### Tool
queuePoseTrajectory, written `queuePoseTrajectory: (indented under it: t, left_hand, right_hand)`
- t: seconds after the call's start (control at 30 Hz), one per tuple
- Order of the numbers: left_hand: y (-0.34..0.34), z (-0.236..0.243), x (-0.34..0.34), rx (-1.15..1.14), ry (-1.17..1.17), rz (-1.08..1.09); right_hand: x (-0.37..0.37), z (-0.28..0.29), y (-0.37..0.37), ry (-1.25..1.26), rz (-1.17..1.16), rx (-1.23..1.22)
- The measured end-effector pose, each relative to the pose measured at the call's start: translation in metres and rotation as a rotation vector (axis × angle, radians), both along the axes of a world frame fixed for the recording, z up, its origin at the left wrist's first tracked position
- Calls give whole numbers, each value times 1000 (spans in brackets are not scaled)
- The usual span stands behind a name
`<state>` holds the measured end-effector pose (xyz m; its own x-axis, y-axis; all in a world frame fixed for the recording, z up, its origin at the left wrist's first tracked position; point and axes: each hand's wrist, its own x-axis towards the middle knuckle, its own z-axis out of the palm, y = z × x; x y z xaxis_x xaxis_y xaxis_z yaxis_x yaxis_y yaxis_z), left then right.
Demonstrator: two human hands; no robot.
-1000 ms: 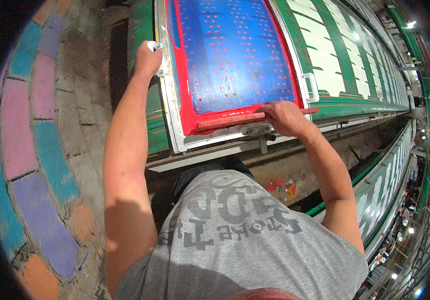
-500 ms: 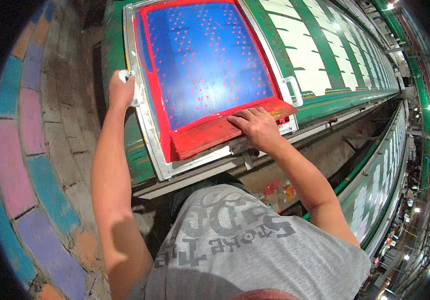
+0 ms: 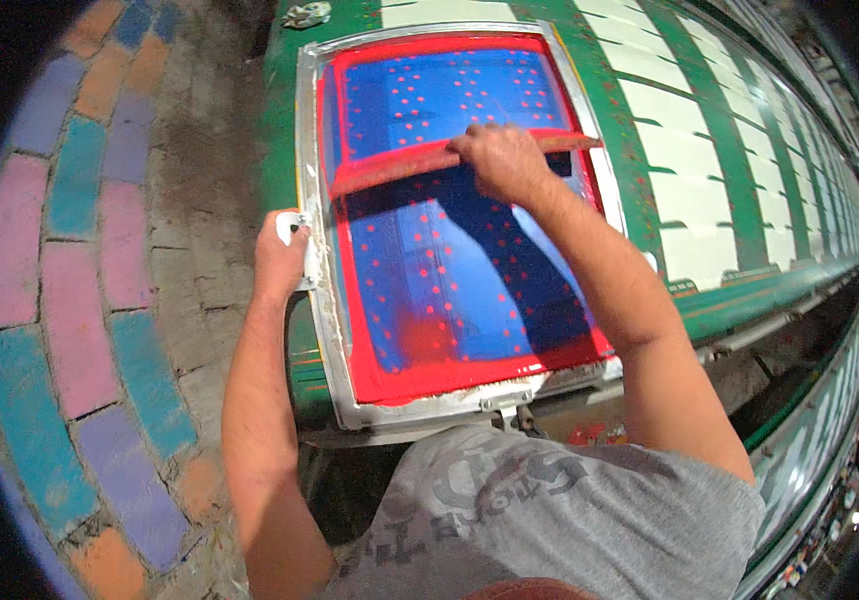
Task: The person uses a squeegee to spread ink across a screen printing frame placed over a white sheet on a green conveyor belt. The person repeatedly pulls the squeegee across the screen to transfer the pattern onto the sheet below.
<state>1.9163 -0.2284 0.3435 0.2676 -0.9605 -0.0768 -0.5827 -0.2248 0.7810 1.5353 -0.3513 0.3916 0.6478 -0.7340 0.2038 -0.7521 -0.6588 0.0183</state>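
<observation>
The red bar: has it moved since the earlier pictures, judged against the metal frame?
Yes: the red bar has gone from the near end of the metal frame to its far half, away from the person.

- Painted bricks (image 3: 80, 330) at the left, in pink, teal, violet and orange, with dark joints between them
- Grey-brown paving (image 3: 202, 205) just beside them
- A crumpled pale wad (image 3: 307, 15) near the top edge, its material unclear
- Small red scraps (image 3: 587, 434), partly hidden, low down
- A second long table (image 3: 820, 440) at the lower right, pale shapes along it
- A bright lamp (image 3: 857, 518) near the right rim
</observation>
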Motion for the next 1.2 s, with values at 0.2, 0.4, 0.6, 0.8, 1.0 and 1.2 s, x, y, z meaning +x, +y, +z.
queuePoseTrajectory:
  t: [0.2,0.4,0.6,0.8,1.0,1.2]
  left_hand:
    - [3,2,-1,72,93,28]
    - [6,7,-6,64,115,51]
    - [6,12,-9,75,130,51]
    - [8,13,-10,107,56,63]
    - [6,8,-8,56,130,49]
    - [5,2,0,54,42,18]
  right_hand:
    - [20,-6,-138,42,-27,4]
    - [33,8,-225,135,-67,85]
    - [29,3,-261,99,-64,21]
    - [23,0,-271,96,-12,16]
    - [17,14,-238,124,27,137]
    - [-2,20,-154,150,78,150]
